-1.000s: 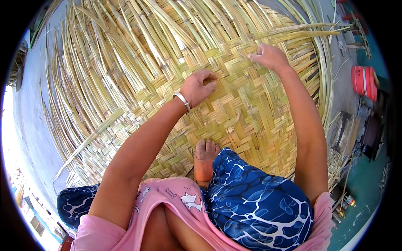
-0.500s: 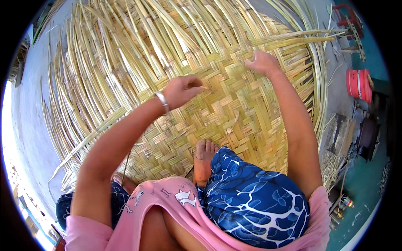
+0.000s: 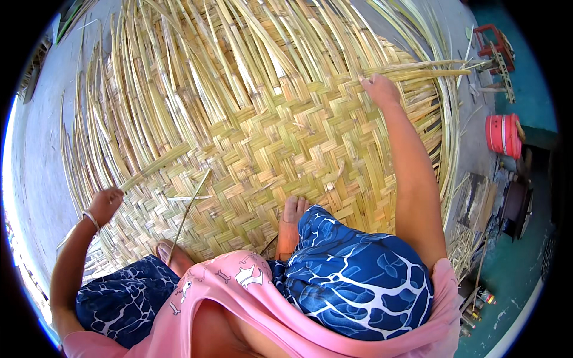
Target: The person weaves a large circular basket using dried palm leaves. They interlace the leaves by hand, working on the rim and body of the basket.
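Observation:
A large mat (image 3: 280, 173) of flat, yellow-green split-reed strips spreads before me, woven in a diagonal pattern. Loose lengthwise strips (image 3: 197, 65) fan out beyond its woven edge. At the far left, my left hand (image 3: 106, 204), with a pale bangle on the wrist, is closed at a crosswise reed strip (image 3: 158, 166) that slants out from the weave. My right hand (image 3: 381, 89) reaches to the upper right of the woven part, thumb and fingers pinched at the crosswise strips there. Its grip is partly hidden by the hand itself.
My bare feet (image 3: 293, 210) rest on the mat's near part. A thin stick (image 3: 194, 197) leans across its left side. Long strip ends (image 3: 430, 73) stick out to the right. Beyond stand a red bucket (image 3: 503, 135) and a red-framed object (image 3: 495, 48).
My left hand has swung from the middle of the weave down to the far left and closed at the slanting strip. The right hand has shifted slightly, staying near the woven edge.

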A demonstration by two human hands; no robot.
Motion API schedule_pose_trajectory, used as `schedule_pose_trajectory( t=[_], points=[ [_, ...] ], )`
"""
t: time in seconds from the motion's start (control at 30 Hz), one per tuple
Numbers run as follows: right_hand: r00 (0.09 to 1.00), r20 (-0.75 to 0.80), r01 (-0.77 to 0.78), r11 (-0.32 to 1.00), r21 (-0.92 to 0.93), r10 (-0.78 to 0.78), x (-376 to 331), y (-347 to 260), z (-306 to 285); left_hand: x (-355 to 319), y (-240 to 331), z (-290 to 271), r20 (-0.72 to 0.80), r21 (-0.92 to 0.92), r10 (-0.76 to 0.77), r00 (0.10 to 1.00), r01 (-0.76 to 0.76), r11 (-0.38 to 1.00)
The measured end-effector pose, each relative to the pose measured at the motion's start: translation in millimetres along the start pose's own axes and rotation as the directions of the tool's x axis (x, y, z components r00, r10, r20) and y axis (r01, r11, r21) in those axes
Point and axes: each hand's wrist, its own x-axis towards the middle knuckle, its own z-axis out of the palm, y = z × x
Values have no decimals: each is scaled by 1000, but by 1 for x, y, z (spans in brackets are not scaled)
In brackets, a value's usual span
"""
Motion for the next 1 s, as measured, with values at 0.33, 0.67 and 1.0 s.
schedule_pose_trajectory(
  t=[0.33,0.67,1.0],
  points=[
    [999,-27,27,995,-95,-29,6,-5,12,-2,-34,66,126,-313,-96,987,131,941],
    [986,-159,45,999,-30,-49,-5,2,28,-5,-79,89,164,-983,-564,810,88,-159],
    [906,-140,364,905,-218,-398,-80,12,53,-28,-94,73,-223,-767,-491,842,-463,-445]
  ],
)
